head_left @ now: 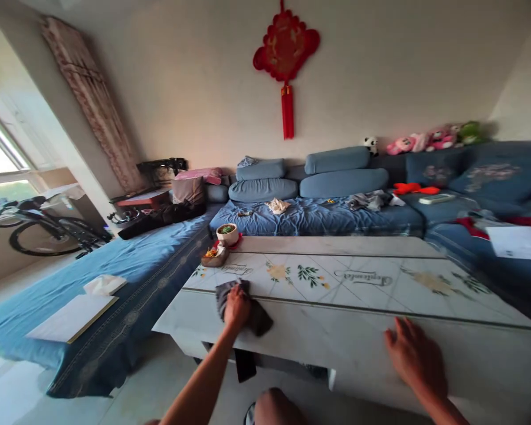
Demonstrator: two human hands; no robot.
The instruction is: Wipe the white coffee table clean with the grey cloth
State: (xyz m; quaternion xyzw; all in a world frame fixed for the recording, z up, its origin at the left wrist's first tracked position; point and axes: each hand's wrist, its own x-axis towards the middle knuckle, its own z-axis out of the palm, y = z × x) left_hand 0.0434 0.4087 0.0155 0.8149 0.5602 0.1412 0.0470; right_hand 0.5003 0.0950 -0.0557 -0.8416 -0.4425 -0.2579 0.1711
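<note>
My left hand (236,307) presses down on a dark grey cloth (259,319) that lies on the near left part of a white marble-look coffee table (358,319). Its fingers are closed on the cloth. My right hand (413,354) rests flat on the table's near right side, fingers spread, holding nothing. The tabletop has a band of flower prints and script lettering across its middle.
A small white pot with a green plant (227,234) and a little dish of snacks (215,255) stand at the table's far left corner. A blue sectional sofa (318,215) wraps round behind and to both sides. A bicycle (39,227) leans at the left.
</note>
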